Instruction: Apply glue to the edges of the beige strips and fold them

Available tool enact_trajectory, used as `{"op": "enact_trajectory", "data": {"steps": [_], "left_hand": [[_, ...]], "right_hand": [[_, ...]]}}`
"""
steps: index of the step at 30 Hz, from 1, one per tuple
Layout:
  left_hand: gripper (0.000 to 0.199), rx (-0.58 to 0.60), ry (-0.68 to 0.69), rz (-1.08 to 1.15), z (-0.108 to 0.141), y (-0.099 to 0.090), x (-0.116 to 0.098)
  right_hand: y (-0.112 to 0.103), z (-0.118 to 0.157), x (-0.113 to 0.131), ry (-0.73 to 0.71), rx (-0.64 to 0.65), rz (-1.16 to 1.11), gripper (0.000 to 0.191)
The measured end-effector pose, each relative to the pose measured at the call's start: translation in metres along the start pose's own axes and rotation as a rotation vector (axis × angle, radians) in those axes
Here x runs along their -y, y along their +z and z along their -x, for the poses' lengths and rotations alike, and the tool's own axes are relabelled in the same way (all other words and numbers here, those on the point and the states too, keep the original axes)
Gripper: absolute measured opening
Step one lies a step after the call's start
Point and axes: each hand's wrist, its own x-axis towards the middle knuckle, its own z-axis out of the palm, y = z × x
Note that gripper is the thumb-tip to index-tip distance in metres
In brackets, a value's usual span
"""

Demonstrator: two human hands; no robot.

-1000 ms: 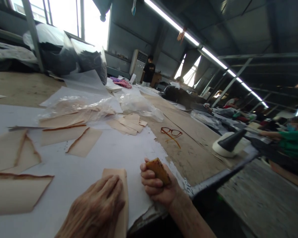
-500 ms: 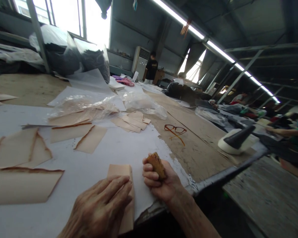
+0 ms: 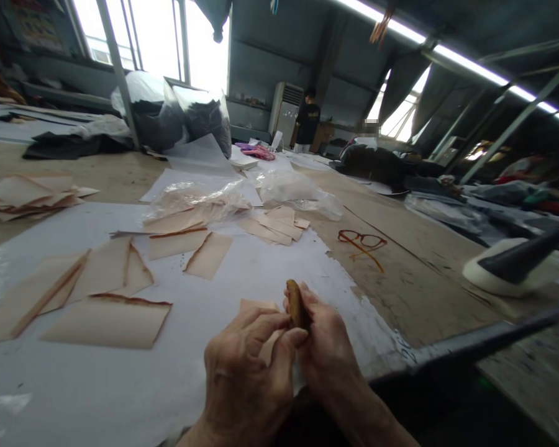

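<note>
My right hand (image 3: pixel 323 341) is closed round a small yellow-brown, sponge-like block (image 3: pixel 297 305), holding it on edge above the table. The thumb and index fingertip of my left hand (image 3: pixel 251 363) come together at the block's lower end, the other fingers curled. Under the left hand lies a pale beige, leather-like piece (image 3: pixel 258 305), mostly covered by it. To the left, several similar pieces with brown-stained edges, among them a wide one (image 3: pixel 109 324) and a narrower one (image 3: pixel 209 256), rest on a white sheet (image 3: pixel 135 382).
Eyeglasses (image 3: pixel 362 240) lie on brown board to the right, near a white object with a black handle (image 3: pixel 517 261). Clear plastic film (image 3: pixel 298 192) and stacked beige pieces (image 3: pixel 28 192) lie farther back. The table edge (image 3: pixel 470 335) drops off at right. A person (image 3: pixel 309 121) stands far off.
My left hand has lifted from lying flat on the beige piece and moved right, to the block. My right hand has turned the block edge-on. The view has swung left.
</note>
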Motion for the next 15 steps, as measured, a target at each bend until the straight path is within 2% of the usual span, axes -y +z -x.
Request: {"op": "enact_trajectory", "data": {"steps": [3,6,8,12,15], "left_hand": [[0.006,0.068,-0.127,0.09,-0.002,-0.007,0.003],[0.007,0.155,-0.256,0.161,-0.001,-0.014,0.006],[0.007,0.133,-0.305,0.185,0.001,-0.016,0.006],[0.006,0.068,-0.252,0.25,-0.001,-0.015,-0.002],[0.005,0.056,-0.188,0.275,-0.004,-0.013,-0.006]], "right_hand": [[-0.003,0.002,0.002,0.046,-0.031,-0.055,0.022],[-0.008,0.004,0.009,0.075,0.117,-0.041,0.024],[-0.012,0.004,0.012,0.117,0.195,-0.062,0.025],[-0.018,0.006,0.014,0.257,0.266,-0.186,0.033],[-0.017,0.008,0.016,0.254,0.268,-0.235,0.038]]}}
